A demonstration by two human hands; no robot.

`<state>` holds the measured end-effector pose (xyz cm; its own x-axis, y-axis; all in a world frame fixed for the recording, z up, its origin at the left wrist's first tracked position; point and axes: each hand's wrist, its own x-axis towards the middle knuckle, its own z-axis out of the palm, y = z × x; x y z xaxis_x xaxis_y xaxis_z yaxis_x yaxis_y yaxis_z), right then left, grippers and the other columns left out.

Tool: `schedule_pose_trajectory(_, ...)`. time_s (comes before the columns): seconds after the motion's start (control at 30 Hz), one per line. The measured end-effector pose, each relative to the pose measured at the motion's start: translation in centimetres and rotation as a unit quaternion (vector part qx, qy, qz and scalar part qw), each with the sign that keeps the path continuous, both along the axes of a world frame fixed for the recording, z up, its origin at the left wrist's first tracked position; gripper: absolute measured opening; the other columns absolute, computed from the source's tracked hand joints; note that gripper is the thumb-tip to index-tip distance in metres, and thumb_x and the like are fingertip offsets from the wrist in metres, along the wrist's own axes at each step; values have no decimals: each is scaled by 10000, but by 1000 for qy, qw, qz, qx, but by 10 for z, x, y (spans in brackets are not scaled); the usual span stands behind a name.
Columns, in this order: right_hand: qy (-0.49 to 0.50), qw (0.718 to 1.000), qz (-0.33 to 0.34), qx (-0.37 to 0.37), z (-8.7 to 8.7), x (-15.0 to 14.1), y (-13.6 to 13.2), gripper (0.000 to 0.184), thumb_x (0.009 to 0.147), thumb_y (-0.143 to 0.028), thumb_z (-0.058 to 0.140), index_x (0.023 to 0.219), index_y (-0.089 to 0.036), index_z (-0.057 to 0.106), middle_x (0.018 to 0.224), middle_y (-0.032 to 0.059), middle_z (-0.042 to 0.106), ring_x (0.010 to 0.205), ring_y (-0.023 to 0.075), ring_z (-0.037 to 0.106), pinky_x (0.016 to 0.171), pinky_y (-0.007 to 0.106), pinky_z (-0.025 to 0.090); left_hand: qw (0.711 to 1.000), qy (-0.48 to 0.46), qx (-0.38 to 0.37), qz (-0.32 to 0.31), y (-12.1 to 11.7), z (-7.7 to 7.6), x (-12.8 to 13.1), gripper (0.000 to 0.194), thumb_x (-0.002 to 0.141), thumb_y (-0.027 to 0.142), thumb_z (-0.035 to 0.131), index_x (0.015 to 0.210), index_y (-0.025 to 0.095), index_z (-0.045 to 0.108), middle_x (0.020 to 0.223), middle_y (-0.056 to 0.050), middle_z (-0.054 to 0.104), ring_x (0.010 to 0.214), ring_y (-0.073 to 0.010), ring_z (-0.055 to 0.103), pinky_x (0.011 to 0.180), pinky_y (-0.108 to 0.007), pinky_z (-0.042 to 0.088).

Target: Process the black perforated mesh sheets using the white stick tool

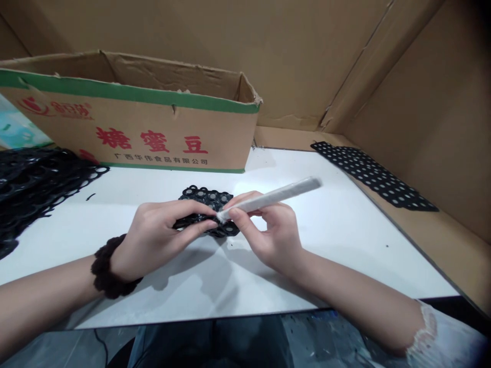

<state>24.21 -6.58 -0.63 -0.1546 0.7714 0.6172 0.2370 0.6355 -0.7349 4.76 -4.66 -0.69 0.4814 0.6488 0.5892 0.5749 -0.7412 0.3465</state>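
Observation:
My left hand [164, 235], with a dark fluffy band at the wrist, is closed in a pinch on a small black piece [187, 221], mostly hidden by the fingers. In my right hand [270, 230] is a whitish stick-like tool [280, 194], slanted with its far end up to the right. The tool's lower tip meets the black piece at my left fingertips; its exact shape there is blurred. Just behind and beneath the fingers lies a small black sheet of rings [207, 195] with pale round centres, on the white table [330, 266].
An open cardboard box [215, 128] with a green rim and red lettering stands behind my hands. Black ringed sheets [34, 179] are heaped at the left. A perforated black strip [372, 174] lies at the right by the cardboard wall [433, 117].

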Motion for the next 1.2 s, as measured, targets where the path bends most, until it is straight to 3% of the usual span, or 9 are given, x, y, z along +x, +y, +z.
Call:
schedule_pose_trajectory(0.4,-1,1000,16,-10,-3,-1,4,93,837,-192,582,775,-167,647,791,42,685,740,139,638,633,251,530,1000,8,12,28,-1,2,-1,129,840,377,611,892,264,646,809,59,732,636,-118,669,591,-211,516)
schedule_pose_trajectory(0.53,47,996,-4,-70,-1,0,9,131,835,-254,602,792,-155,675,830,52,679,752,138,630,574,226,510,999,8,28,41,5,9,-2,131,826,368,633,909,269,655,849,48,723,704,-133,663,673,-241,516)
schedule_pose_trajectory(0.67,79,985,1,-150,-1,2,13,232,812,-358,630,763,-133,662,787,58,670,654,125,625,505,214,499,998,27,55,6,11,13,-4,110,818,312,648,915,259,652,886,20,706,836,-176,635,798,-314,493)
schedule_pose_trajectory(0.8,144,972,-19,-187,-1,6,17,287,810,-418,622,799,-131,608,757,53,675,623,135,667,500,219,517,995,56,81,22,17,15,-7,88,820,316,634,869,246,653,878,-8,678,835,-201,605,788,-357,468)
schedule_pose_trajectory(0.97,146,968,-9,-203,1,6,18,294,795,-408,644,801,-117,609,815,80,689,587,133,672,508,232,528,995,81,53,30,18,14,-10,126,821,334,611,888,228,626,882,-9,667,847,-198,608,789,-335,454)
schedule_pose_trajectory(1.2,173,961,16,-214,-2,1,15,255,793,-386,649,759,-141,588,709,28,659,636,136,676,622,269,597,996,90,-8,24,12,10,-4,157,847,292,544,969,197,574,936,-23,666,848,-183,613,748,-298,464)
